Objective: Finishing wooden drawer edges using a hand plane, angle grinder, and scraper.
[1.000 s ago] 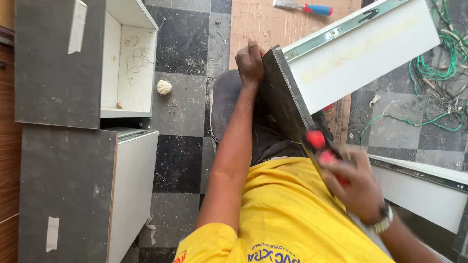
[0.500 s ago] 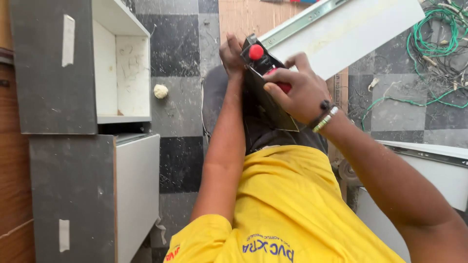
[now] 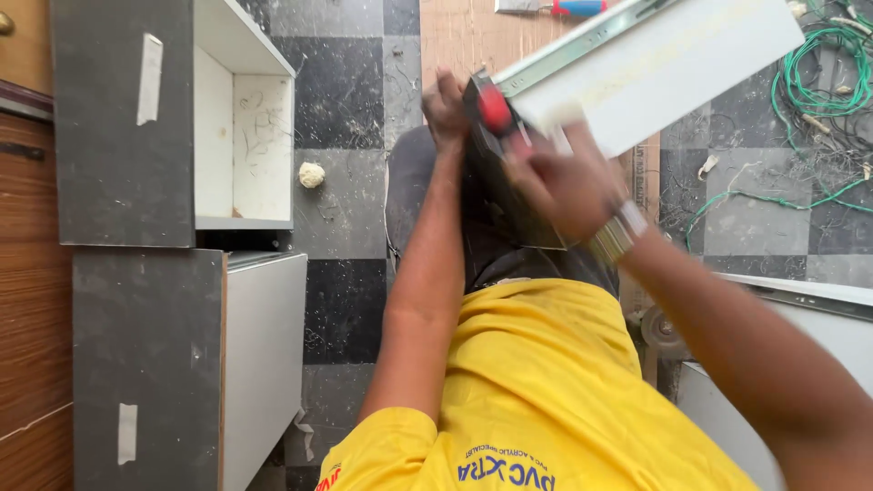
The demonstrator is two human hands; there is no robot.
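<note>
Gripping the top edge of a dark panel [image 3: 509, 195] stood on edge over the lap, the left hand [image 3: 446, 109] closes round it with arm outstretched. The right hand [image 3: 559, 182], blurred, wraps a red-handled tool [image 3: 496, 109] against that panel. Beyond lie checkered floor tiles [image 3: 341, 82], grey cabinet boxes [image 3: 123, 136] left, green wire [image 3: 818, 82] right.

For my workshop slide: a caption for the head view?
Left hand steadies a dark board while right hand grips a red-handled tool against it.
</note>
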